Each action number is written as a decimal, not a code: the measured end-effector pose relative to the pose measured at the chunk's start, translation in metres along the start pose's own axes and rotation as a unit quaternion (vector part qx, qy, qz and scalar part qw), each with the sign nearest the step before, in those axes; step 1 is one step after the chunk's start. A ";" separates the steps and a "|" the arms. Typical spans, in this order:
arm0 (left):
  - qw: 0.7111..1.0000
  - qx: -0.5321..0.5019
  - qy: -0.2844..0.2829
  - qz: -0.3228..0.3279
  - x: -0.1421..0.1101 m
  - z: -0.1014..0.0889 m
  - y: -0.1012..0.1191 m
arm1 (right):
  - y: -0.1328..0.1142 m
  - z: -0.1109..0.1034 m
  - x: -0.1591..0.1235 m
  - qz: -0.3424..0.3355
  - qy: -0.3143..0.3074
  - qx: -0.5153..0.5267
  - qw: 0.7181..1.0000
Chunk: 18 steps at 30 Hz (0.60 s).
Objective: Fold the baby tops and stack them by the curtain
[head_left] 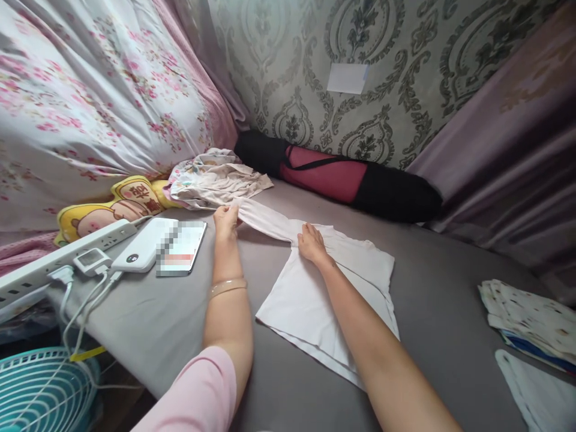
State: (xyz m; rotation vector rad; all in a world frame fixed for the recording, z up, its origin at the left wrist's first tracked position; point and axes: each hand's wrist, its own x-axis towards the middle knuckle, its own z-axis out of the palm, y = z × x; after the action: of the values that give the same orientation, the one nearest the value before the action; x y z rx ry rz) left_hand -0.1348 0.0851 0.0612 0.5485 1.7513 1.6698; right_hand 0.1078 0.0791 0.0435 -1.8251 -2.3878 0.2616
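A pale pink long-sleeved shirt (pixel 315 294) lies flat on the grey bed sheet (pixel 441 300). One sleeve stretches out toward the upper left. My left hand (pixel 226 221) pinches the end of that sleeve, fingers closed on the cloth. My right hand (pixel 310 243) presses down with fingers flat at the shoulder where the sleeve joins the body. A clear bangle sits on my left wrist.
A crumpled garment pile (pixel 216 179) lies behind the sleeve. A phone (pixel 181 248), power bank (pixel 144 246) and power strip (pixel 63 255) sit at the left edge, a fan (pixel 40 390) below. Folded clothes (pixel 531 318) lie right. A black-and-red roll bag (pixel 342 174) rests against the wall.
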 end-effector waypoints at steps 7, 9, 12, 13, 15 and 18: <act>0.919 -0.335 -0.193 -0.074 -0.025 0.022 0.035 | -0.002 -0.002 -0.002 0.017 -0.039 0.020 0.999; 0.900 -0.362 -0.235 -0.062 -0.040 0.033 0.048 | -0.005 -0.001 -0.004 0.024 -0.030 0.024 0.999; 0.881 -0.376 -0.283 -0.054 -0.067 0.055 0.063 | -0.010 0.003 -0.006 0.034 -0.008 0.029 0.999; 0.877 -0.377 -0.293 -0.055 -0.076 0.063 0.066 | -0.011 0.004 -0.007 0.037 0.000 0.028 0.999; 0.872 -0.374 -0.311 -0.056 -0.092 0.078 0.067 | -0.014 0.007 -0.010 0.042 0.020 0.019 0.999; 0.872 -0.362 -0.327 -0.044 -0.115 0.099 0.059 | -0.016 0.007 -0.014 0.032 0.055 -0.010 0.998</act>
State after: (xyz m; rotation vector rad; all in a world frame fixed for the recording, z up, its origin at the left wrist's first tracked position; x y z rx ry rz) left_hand 0.0078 0.0825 0.1410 0.5641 0.5908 1.6530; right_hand 0.0949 0.0614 0.0403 -1.8748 -2.2705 0.1405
